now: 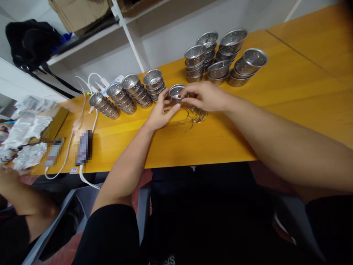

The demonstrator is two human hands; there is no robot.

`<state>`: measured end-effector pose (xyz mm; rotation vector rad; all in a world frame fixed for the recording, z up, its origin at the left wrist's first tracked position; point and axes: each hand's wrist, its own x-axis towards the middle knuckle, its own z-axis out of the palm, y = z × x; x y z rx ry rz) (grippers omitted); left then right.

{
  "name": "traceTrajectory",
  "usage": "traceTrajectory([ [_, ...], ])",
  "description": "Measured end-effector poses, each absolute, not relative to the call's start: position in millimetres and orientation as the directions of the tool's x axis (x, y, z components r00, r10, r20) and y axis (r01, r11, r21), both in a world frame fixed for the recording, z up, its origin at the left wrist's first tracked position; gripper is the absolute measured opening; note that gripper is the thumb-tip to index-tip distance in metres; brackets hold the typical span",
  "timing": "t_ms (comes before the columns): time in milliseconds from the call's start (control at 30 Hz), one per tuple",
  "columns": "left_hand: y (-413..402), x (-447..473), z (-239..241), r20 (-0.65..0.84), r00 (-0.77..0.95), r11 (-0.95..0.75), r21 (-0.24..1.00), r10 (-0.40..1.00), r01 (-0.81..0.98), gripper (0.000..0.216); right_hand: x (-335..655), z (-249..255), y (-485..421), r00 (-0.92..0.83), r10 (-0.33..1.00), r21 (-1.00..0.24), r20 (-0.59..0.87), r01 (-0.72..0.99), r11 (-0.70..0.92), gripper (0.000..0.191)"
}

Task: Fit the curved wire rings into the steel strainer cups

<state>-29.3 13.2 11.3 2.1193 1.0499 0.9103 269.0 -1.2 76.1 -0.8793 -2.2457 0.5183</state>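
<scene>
A small perforated metal cup (pixel 175 92) stands on the yellow wooden table (pixel 275 92), held between both hands. My left hand (pixel 161 112) cups its left side with curled fingers. From the right, my right hand (pixel 205 96) closes its fingers on the rim. Just under and right of my right hand lies a loose heap of thin wire handles (pixel 194 117).
Tilted rows of stacked metal cups (pixel 125 95) lie left of the hands; taller stacks (pixel 220 59) stand behind right. White cables and a power strip (pixel 82 147) sit at left, beside crumpled white wrapping (pixel 27 136). Another person's arm (pixel 19 202) shows at lower left.
</scene>
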Motion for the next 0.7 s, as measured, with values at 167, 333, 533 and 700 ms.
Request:
traceTrajectory([
  [167,11.6,-28.1,12.9,0.258,0.484,-0.497,0.729,0.836,0.471,0.109,266.2,71.9,10.6,-0.374,0.810,-0.551,0.453,0.597,0.583,0.044],
  [333,9.7,-26.5,14.8,0.195,0.505,-0.460,0.751,0.840,0.474,0.113,245.4,52.6,30.2,-0.398,0.790,-0.523,0.466,0.597,0.609,0.044],
  [533,7.4,-25.4,16.3,0.183,0.530,-0.465,0.752,0.828,0.467,0.109,243.0,36.3,42.1,-0.388,0.799,-0.459,0.459,0.667,0.587,0.046],
  [700,3.9,-25.6,19.5,0.233,0.558,-0.535,0.701,0.797,0.471,0.097,255.0,47.8,37.5,-0.353,0.788,-0.486,0.505,0.638,0.598,0.049],
])
